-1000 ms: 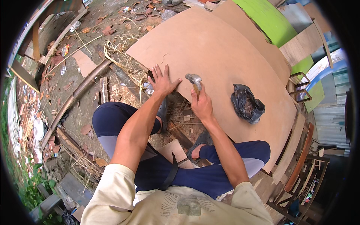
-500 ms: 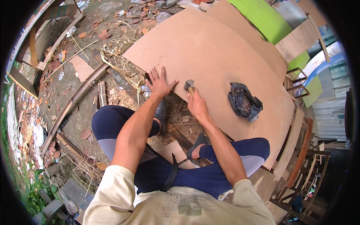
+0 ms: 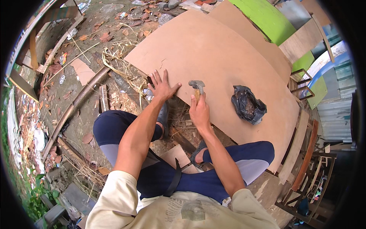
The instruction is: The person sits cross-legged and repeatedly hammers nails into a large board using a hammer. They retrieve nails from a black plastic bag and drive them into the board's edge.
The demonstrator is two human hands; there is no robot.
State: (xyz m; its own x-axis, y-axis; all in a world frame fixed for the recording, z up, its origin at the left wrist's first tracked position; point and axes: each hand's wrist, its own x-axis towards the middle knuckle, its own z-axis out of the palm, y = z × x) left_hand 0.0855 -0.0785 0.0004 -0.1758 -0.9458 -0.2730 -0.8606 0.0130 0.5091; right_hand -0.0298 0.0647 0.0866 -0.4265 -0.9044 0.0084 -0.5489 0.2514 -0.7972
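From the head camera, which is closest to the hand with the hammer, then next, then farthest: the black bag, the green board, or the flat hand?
From the right hand:
1. Left hand, flat on the brown board's near edge, just to its left.
2. Black bag, on the board to its right.
3. Green board, far up behind.

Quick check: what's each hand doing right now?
Left hand: open, fingers spread, flat on the brown board.
Right hand: closed on the hammer, head just above the board.

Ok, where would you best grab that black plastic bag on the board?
Probably by the crumpled open rim of the black plastic bag, pinched from above. It lies slumped on the brown board, mouth gaping upward, so the gathered folds offer the likeliest hold.
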